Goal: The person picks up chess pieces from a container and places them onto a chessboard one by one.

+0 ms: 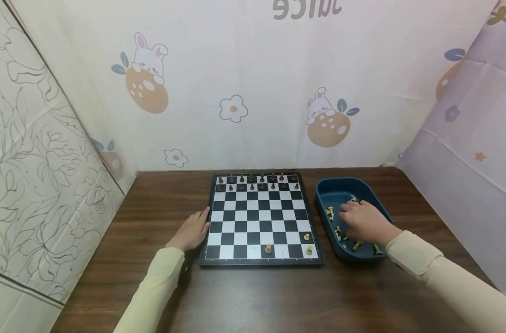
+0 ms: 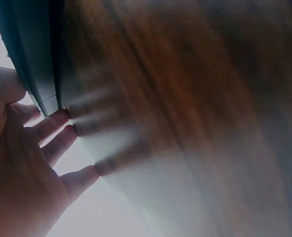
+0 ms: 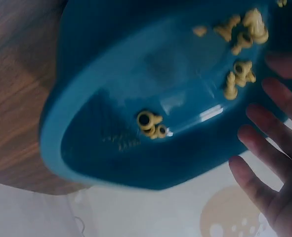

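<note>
A black-and-white chessboard (image 1: 253, 215) lies on the table, two rows of dark chess pieces (image 1: 252, 187) along its far side. Near its front right stand a pale rook (image 1: 268, 249) and two more pale pieces (image 1: 309, 250). My left hand (image 1: 190, 230) rests at the board's left edge, fingertips on the table in the left wrist view (image 2: 27, 163). Over the blue tray (image 1: 347, 179) is my right hand (image 1: 367, 222); its fingers (image 3: 267, 148) look loose and spread, with no piece between them. Several pale chess pieces (image 3: 242, 74) lie in the tray.
The wooden table (image 1: 253, 296) meets a patterned cloth (image 1: 253, 92) at the back. Another cloth (image 1: 477, 152) hangs on the right, and a flower-printed panel (image 1: 40, 152) stands on the left. The tray sits close beside the board's right edge.
</note>
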The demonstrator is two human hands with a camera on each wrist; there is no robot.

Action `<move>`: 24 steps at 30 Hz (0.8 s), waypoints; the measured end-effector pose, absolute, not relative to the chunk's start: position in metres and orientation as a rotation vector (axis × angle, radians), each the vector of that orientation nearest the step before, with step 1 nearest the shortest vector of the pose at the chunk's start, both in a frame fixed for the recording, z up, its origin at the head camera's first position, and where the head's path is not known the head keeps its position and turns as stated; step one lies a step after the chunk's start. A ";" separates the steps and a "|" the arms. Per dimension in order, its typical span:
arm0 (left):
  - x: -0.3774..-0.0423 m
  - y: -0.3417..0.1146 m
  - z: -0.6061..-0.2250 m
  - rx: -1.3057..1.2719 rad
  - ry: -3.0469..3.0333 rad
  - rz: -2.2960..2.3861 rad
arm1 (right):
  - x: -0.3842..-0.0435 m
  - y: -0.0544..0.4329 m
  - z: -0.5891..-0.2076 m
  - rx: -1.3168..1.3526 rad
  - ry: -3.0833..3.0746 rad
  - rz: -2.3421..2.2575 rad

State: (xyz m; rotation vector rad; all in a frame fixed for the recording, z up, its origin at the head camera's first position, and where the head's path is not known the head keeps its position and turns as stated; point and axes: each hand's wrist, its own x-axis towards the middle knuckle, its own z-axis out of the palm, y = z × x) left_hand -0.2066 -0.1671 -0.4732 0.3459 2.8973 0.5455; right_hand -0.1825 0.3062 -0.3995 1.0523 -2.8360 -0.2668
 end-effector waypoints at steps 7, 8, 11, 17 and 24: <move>-0.206 -0.166 -0.475 0.341 2.914 0.536 | -0.180 0.296 -0.408 1.054 -2.943 -0.282; -0.206 -0.166 -0.475 0.336 2.911 0.537 | -0.180 0.295 -0.409 1.057 -2.950 -0.280; -0.207 -0.166 -0.474 0.340 2.914 0.533 | -0.180 0.294 -0.411 1.061 -2.948 -0.277; -0.206 -0.166 -0.473 0.345 2.909 0.532 | -0.183 0.294 -0.416 1.055 -2.938 -0.296; -0.205 -0.165 -0.472 0.341 2.907 0.534 | -0.188 0.296 -0.425 1.021 -2.964 -0.297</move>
